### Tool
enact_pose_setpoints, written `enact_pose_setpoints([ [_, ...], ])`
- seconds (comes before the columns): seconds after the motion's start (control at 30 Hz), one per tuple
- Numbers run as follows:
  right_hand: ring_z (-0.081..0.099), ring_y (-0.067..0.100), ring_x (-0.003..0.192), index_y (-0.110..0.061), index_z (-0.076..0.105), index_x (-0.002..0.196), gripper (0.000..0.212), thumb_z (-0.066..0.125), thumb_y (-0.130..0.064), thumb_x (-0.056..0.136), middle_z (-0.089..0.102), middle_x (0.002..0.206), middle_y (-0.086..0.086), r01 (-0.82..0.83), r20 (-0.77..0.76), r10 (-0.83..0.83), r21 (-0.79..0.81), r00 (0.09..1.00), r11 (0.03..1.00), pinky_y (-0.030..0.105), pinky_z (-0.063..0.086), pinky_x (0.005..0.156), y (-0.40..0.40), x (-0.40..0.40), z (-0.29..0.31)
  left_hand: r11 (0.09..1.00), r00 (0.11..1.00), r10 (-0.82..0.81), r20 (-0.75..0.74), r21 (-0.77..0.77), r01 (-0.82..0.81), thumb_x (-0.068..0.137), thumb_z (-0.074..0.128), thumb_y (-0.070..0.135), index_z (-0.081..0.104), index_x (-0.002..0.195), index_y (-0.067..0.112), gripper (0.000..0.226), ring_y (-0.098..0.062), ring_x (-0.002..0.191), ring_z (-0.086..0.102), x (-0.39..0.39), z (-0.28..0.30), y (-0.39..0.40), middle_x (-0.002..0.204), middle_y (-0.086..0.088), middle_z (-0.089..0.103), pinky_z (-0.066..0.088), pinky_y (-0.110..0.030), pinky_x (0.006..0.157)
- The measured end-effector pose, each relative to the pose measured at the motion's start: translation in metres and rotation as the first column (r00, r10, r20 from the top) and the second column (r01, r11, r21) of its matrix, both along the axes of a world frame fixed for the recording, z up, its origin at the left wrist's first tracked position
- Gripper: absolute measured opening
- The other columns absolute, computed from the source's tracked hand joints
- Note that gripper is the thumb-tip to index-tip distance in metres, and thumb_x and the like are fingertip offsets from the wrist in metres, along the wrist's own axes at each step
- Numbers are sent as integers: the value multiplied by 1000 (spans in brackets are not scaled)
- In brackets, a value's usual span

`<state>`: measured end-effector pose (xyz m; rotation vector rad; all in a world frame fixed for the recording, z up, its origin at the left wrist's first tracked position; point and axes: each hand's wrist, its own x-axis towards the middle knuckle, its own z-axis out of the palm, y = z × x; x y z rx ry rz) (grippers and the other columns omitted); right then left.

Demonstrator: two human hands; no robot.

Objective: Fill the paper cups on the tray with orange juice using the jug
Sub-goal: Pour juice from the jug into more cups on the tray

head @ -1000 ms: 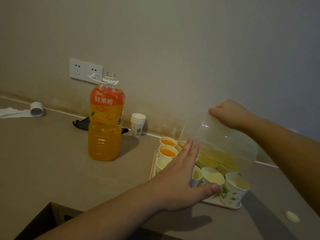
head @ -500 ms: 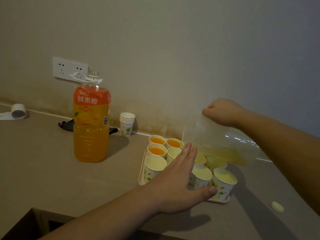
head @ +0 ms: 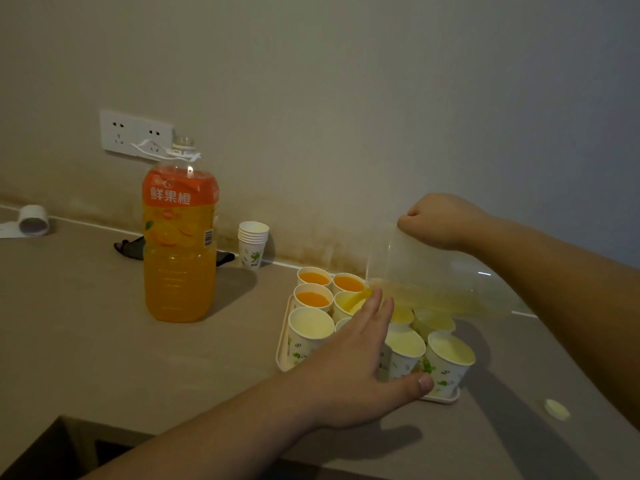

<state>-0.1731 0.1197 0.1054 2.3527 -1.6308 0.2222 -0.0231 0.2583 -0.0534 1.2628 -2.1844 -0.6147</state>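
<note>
My right hand [head: 441, 221] grips the tilted jug [head: 429, 282], pouring over the cups [head: 313, 299]; my left hand [head: 349, 368], fingers straight, seemingly steadies them.

The paper cups [head: 449, 363] are white with green leaf prints; three hold deep orange juice. The tray [head: 282, 355] is pale cream. The jug [head: 426, 275] is clear, its juice yellow-orange. The bottle [head: 179, 233] is orange with a red-orange label and white characters. The countertop [head: 104, 341] is beige-brown.
</note>
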Motion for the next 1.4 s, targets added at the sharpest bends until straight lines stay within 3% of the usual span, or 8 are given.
enact_pose_setpoints([
  [0.2,48,26,79,-19,43,60,40,41,-31,98,41,65,-5,-26,-59,25,-24,998,999,29,32,63,1,6,2,1000,1000,1,-14,-3,-1,88,52,78,-16,160,38,107,0,153,-15,2,-1,1,161,26,-32,10,-37,128],
  [0.33,46,21,70,-18,42,61,40,42,-31,98,40,64,-5,-42,-56,40,-33,998,999,26,29,57,0,7,0,1000,1000,5,-17,-10,-5,87,52,79,-15,160,38,107,0,153,-14,3,-3,0,161,27,-31,11,-38,127],
  [0.63,49,12,66,-15,57,73,34,42,-32,99,52,69,-1,-46,-48,44,-33,998,998,27,34,59,1,10,1,1000,1000,11,-20,-9,-11,87,52,78,-15,160,39,107,1,152,-15,2,-4,0,161,26,-30,10,-36,127],
  [0.8,58,20,74,-6,69,88,41,40,-33,97,62,79,6,-57,-76,54,-46,996,997,31,48,69,2,12,-1,1000,1000,5,-21,0,-5,86,51,79,-16,160,39,107,2,152,-14,1,-4,1,161,27,-30,9,-33,127],
  [1.1,45,19,59,-11,52,61,44,40,-32,98,50,64,6,-98,-137,87,-72,987,993,29,33,55,6,17,0,1000,1000,4,-29,17,-3,86,53,78,-15,159,40,107,1,152,-14,1,-7,2,161,27,-30,11,-37,127],
  [1.4,40,19,57,-12,52,61,45,40,-34,98,44,61,4,-107,-146,95,-72,985,992,28,32,53,6,28,-1,1000,999,9,-49,21,-8,87,54,76,-14,160,40,106,3,151,-13,4,-9,2,161,27,-29,9,-31,126],
])
